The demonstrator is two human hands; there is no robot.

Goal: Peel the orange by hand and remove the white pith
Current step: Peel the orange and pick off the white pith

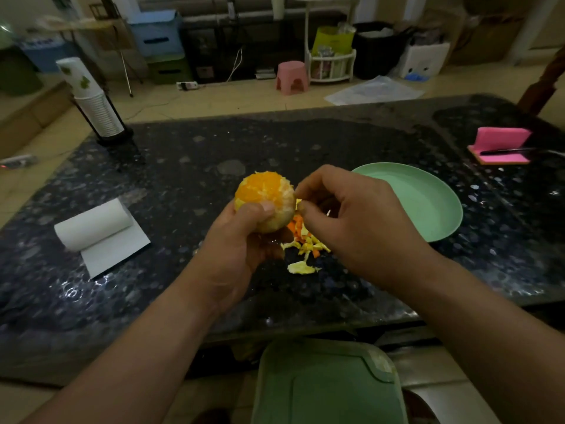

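Orange [265,199] — held above dark stone table [183,185], left hand [241,240] curled round lower half, thumb on front. Rind gone; top bare flesh, right side with pale pith. Right hand [345,218] — fingertips pinched together at orange's right edge, apparently on pith shred. Step: pith removal. Next, likely: pull shred free, drop onto peel scraps [305,249] below; green plate [428,203] beside.

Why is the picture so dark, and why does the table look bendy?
Head view: the light is dim, so the dark table looks murky, with small glare spots; the wide lens curves its edges; the cup stack is blurry, the orange sharper.
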